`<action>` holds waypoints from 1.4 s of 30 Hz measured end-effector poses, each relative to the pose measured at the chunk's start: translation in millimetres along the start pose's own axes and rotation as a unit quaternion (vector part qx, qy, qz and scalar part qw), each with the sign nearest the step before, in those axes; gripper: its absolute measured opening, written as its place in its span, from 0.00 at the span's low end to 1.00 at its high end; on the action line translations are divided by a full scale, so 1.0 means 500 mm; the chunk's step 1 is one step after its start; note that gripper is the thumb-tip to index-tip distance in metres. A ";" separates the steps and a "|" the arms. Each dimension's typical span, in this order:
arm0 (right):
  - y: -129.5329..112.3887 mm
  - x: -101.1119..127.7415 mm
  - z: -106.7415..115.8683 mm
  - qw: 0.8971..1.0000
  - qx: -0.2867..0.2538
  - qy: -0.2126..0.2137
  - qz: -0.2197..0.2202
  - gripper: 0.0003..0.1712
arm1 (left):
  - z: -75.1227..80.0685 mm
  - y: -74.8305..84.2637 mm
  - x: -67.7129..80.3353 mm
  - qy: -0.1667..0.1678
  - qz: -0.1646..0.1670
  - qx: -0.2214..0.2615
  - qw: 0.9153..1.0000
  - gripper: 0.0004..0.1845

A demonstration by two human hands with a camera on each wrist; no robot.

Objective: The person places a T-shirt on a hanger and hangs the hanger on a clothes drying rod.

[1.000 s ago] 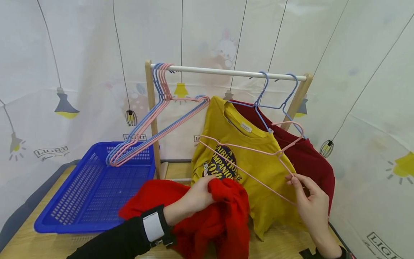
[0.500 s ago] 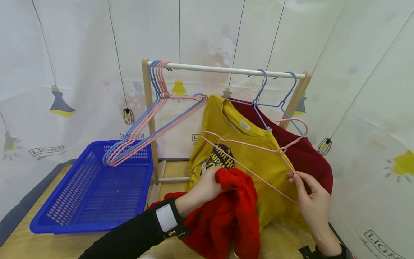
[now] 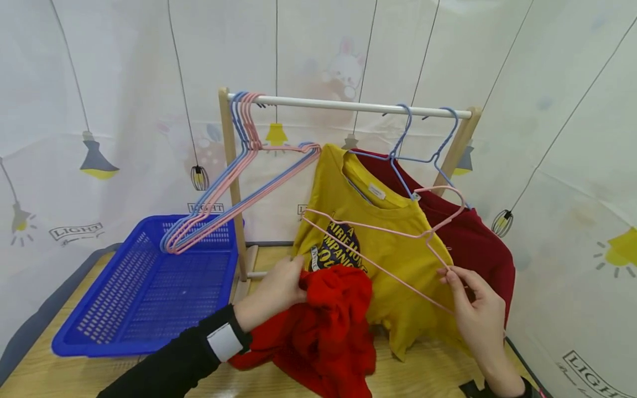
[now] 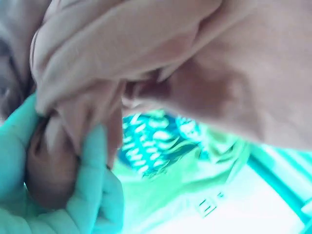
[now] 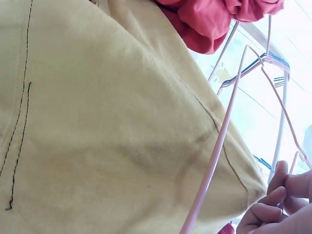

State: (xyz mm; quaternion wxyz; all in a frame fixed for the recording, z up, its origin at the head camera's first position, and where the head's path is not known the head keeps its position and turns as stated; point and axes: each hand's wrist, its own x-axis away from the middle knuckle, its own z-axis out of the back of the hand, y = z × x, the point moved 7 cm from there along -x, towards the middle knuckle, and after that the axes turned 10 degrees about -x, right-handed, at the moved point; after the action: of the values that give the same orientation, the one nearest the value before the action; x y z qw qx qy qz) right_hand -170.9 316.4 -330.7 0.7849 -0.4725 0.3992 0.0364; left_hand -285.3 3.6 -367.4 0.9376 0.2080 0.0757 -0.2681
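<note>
My left hand (image 3: 278,287) grips a bunched red garment (image 3: 338,326) over the front of the table; in the left wrist view its fingers (image 4: 90,180) pinch a fold of the cloth. With thumb and fingertips my right hand (image 3: 478,309) holds a pink hanger (image 3: 368,225) by one shoulder, its hook pointing up and to the left. Behind that hanger a yellow shirt (image 3: 398,265) with a printed front hangs on a blue hanger (image 3: 403,160). A dark red garment (image 3: 483,243) hangs on another blue hanger just behind the yellow one.
A white rail (image 3: 328,103) on wooden posts carries several pink and blue hangers (image 3: 219,204) at its left end. Below them a blue plastic basket (image 3: 184,304) stands on the wooden table (image 3: 408,376). A printed curtain (image 3: 149,110) closes off the back.
The left hand carried the red garment right and up, then back left and slightly down. The right hand tilted the pink hanger a little one way, then back, keeping its hold.
</note>
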 end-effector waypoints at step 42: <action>0.006 0.017 -0.020 1.000 -0.013 -0.009 -0.014 0.08 | 0.059 -0.075 0.097 -0.003 0.038 0.043 0.998 0.25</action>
State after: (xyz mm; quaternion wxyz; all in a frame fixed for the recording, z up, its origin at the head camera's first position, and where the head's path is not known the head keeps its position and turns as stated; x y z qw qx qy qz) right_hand -172.4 307.4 -340.7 0.7829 -0.4875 0.3851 0.0346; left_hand -263.7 -60.9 -366.1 0.9376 0.2501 0.0535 -0.2357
